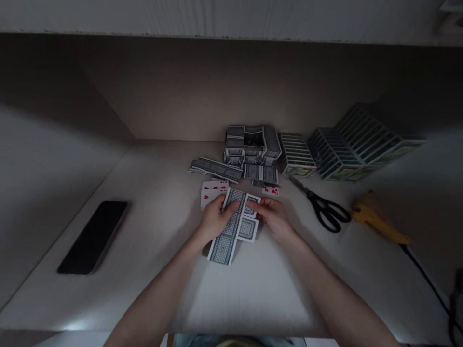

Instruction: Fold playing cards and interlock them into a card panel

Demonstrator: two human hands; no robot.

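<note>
A long strip of joined playing cards [224, 240], patterned backs up, lies slantwise between my hands. My left hand [216, 218] grips its left edge, thumb on top. Two small card pieces stick out from the strip's right side. My right hand [274, 216] pinches the upper card piece [251, 206] between thumb and fingers. The lower card piece [248, 229] is touched by neither hand. Behind my left hand a few face-up heart cards [210, 189] lie on the table, and another red-marked card [270, 191] lies beyond my right hand.
Behind my hands are stacked card strips [216, 168], a boxy card structure [235, 140] and stepped card structures [365, 140]. Black scissors [321, 205] and a yellow glue gun [379, 222] with a cord lie to the right. At left rests a black phone [94, 237]. A shelf edge [231, 36] hangs overhead.
</note>
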